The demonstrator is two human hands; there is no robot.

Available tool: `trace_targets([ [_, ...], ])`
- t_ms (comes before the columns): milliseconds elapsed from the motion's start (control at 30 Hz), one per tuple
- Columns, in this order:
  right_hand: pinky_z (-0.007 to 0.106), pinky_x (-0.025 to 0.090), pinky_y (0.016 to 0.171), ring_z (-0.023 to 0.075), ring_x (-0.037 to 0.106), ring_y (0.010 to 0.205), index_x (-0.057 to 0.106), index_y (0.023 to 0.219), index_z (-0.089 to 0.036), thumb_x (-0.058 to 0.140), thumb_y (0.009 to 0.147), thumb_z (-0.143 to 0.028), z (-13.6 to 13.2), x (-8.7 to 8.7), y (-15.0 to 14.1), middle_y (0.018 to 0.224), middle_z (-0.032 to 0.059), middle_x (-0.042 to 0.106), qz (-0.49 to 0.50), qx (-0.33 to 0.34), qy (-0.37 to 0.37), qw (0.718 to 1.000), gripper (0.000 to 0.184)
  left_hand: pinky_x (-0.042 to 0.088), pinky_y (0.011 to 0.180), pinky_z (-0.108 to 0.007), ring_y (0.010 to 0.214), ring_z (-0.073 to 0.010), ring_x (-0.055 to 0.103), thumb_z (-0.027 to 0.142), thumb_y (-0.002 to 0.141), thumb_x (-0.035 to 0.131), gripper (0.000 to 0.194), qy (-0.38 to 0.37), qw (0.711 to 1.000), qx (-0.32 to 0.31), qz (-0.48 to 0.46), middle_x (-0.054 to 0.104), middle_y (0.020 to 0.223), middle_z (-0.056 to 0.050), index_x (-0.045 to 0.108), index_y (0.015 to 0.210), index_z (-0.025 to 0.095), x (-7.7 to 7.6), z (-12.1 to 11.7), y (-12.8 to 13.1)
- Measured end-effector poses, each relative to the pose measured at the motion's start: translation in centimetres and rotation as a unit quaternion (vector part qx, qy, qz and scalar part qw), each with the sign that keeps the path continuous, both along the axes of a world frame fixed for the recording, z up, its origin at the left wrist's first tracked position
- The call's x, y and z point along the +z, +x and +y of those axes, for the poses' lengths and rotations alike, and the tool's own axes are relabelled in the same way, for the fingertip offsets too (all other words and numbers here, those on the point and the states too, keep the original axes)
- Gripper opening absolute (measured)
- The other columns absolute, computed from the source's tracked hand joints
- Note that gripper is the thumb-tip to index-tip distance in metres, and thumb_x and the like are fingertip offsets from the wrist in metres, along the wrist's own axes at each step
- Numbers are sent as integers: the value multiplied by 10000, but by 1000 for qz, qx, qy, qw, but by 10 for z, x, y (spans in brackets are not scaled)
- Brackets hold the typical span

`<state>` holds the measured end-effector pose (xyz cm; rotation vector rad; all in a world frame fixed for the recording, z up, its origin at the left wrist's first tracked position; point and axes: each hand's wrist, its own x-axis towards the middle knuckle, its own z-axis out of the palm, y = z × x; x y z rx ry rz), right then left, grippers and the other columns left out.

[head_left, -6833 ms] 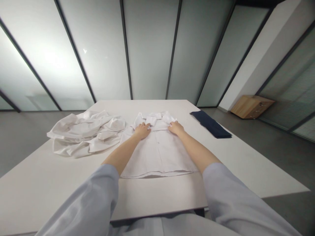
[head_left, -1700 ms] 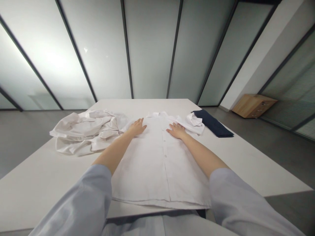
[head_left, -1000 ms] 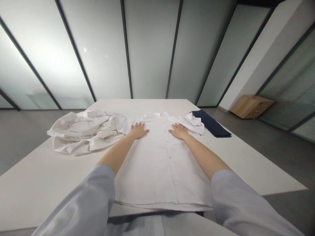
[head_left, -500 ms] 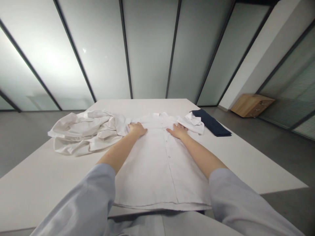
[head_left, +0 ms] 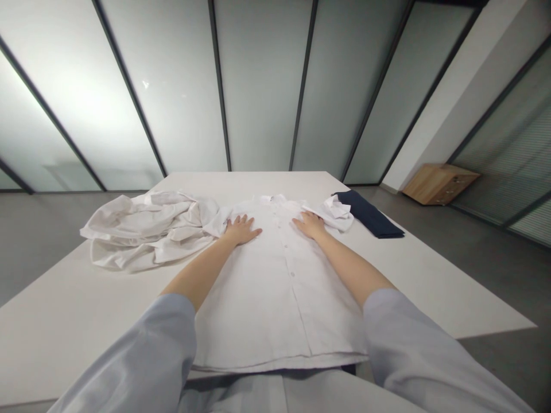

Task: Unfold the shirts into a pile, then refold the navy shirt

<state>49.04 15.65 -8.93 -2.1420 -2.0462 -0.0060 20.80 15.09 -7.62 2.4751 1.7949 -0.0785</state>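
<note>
A white button-up shirt (head_left: 267, 298) lies front side up, its collar at the far end and its hem by the table's near edge. My left hand (head_left: 241, 230) rests flat on the left side of its chest, fingers spread. On the opposite side of the button line, my right hand (head_left: 309, 224) lies palm down near the shirt's right sleeve, fingers apart. That sleeve (head_left: 338, 213) is bunched up beside the hand. A crumpled heap of white cloth (head_left: 146, 229) sits just left of my left hand, touching the shirt's left side.
A folded dark navy cloth (head_left: 370, 215) lies at the right edge of the white table (head_left: 447, 287). Beyond the table stand frosted glass panels (head_left: 262, 86). A wooden drawer cabinet (head_left: 441, 183) is on the floor at the right.
Both hands have shifted slightly left along with the shirt's upper part. My left hand's fingers are spread wider, and the bunched right sleeve has moved a little left.
</note>
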Motion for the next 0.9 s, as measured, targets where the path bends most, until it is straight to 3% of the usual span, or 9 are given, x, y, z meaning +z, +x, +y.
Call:
trace_targets([
  [100,432,320,1064,301,387,1331,468,1392,-166,380,938,-455,13,7,24,1456,143,440,-5,-9,44,999,546,190,1102,-608,1458,-334,154,694,890,208,753,8,1000,2,3,202,1594,-118,274,1502,262,-1,-2,-4],
  [233,450,392,987,325,469,1249,547,1310,-124,425,910,-392,22,18,57,1361,188,519,-20,-96,-14,995,497,196,1103,-605,1456,-331,163,702,886,198,764,14,1000,3,3,199,1595,-121,280,1501,255,-2,-4,-4],
  [333,451,384,982,326,475,1229,562,1284,-113,430,900,-332,18,21,65,1331,192,537,-46,-91,22,995,462,198,1100,-607,1454,-341,164,706,884,198,767,15,1000,3,4,202,1595,-116,276,1503,260,-4,-2,-3],
  [467,399,355,1005,292,463,1234,561,1290,-153,418,908,-297,7,18,45,1351,149,533,-63,4,86,994,433,194,1096,-615,1454,-352,153,708,882,203,775,12,1000,0,5,196,1596,-119,266,1509,257,-5,1,-3],
  [567,406,362,998,294,483,1222,555,1298,-175,380,941,-382,-3,10,20,1367,139,524,-59,58,31,996,448,189,1102,-602,1457,-343,147,705,883,208,775,9,1000,-7,1,184,1599,-116,262,1510,254,-5,4,-6],
  [700,463,325,1032,309,417,1304,505,1347,-189,320,959,-508,-9,0,-1,1443,157,445,-61,71,-47,995,535,222,1103,-553,1439,-324,215,686,894,241,733,34,999,-21,-5,270,1571,-118,328,1480,253,-4,7,-14],
  [800,496,269,1068,304,360,1349,477,1368,-185,303,967,-511,-8,-1,-4,1477,162,401,-64,62,-43,995,546,281,1081,-485,1354,-312,362,621,910,320,632,116,993,-17,1,447,1449,-142,485,1361,210,0,8,-12],
  [900,476,276,1065,310,416,1294,546,1290,-150,350,958,-486,-9,4,-8,1391,177,486,-72,58,-4,996,512,346,1030,-435,1236,-288,473,436,939,378,435,159,987,-21,18,569,1287,-146,575,1230,181,3,5,0],
])
